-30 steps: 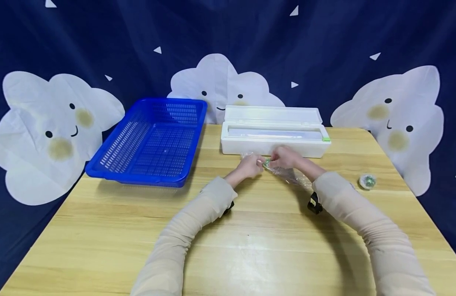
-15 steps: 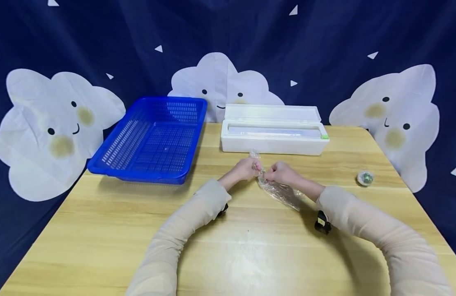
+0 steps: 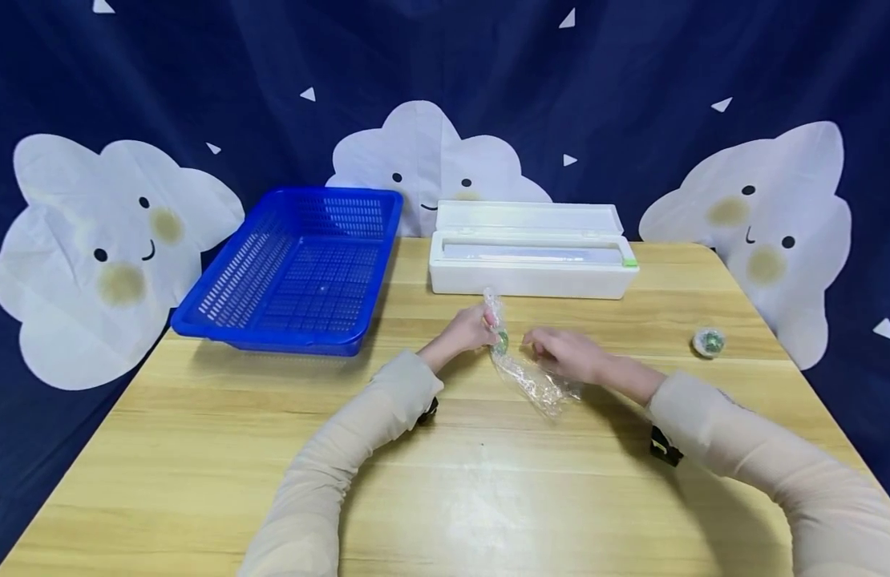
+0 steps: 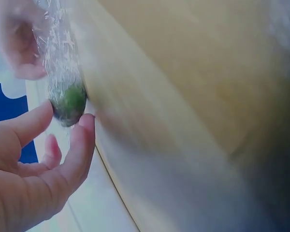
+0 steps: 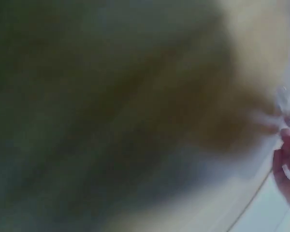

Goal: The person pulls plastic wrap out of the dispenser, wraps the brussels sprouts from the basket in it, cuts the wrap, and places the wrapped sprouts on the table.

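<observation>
A small round green item [image 4: 72, 102], possibly a fruit, sits inside crinkled clear cling film [image 3: 533, 383]. My left hand [image 3: 468, 330] pinches it between thumb and fingertips, as the left wrist view [image 4: 43, 169] shows. One end of the film sticks up past those fingers; the longer tail trails down to the right. Close beside that tail is my right hand [image 3: 569, 355], fingers loosely bent and apart from the green item. Its fingertips look free, though the film partly overlaps the hand in the left wrist view. The right wrist view is mostly blurred.
Behind the hands stands a white cling film box [image 3: 531, 279], its lid raised. A blue plastic basket [image 3: 272, 343] is at the back left. Another green item wrapped in film [image 3: 709, 343] lies on the wooden table [image 3: 481, 497] at the right.
Both hands have come nearer to me, away from the white box. My right hand has let go near the green item and drawn off to the right; the left keeps its pinch.
</observation>
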The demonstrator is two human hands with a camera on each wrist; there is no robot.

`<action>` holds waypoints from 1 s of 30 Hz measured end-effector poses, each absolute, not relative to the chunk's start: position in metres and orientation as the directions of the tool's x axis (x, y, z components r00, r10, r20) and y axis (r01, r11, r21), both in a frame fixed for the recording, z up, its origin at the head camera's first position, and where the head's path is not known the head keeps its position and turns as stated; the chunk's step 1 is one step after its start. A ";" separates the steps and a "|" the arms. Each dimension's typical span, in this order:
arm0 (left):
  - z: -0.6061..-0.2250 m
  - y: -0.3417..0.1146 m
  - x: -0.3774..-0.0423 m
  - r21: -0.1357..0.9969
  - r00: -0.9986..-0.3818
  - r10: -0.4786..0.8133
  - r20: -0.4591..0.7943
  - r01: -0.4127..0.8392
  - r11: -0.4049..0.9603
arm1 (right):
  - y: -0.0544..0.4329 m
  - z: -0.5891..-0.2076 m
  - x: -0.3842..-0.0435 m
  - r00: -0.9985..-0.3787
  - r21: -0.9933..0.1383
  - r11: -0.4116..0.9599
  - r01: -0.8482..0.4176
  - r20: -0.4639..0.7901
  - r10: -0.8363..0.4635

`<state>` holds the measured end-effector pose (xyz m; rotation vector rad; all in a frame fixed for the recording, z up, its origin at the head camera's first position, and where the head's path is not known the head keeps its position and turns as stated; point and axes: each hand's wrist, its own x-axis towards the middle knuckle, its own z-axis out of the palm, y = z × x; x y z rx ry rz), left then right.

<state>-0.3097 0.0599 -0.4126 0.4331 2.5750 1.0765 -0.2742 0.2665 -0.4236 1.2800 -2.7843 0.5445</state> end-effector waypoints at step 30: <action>-0.416 0.066 -0.321 0.815 -0.901 0.322 -0.290 -0.056 0.577 | 0.215 -0.426 -0.302 -0.985 -0.871 0.489 -0.056 -0.033 -0.172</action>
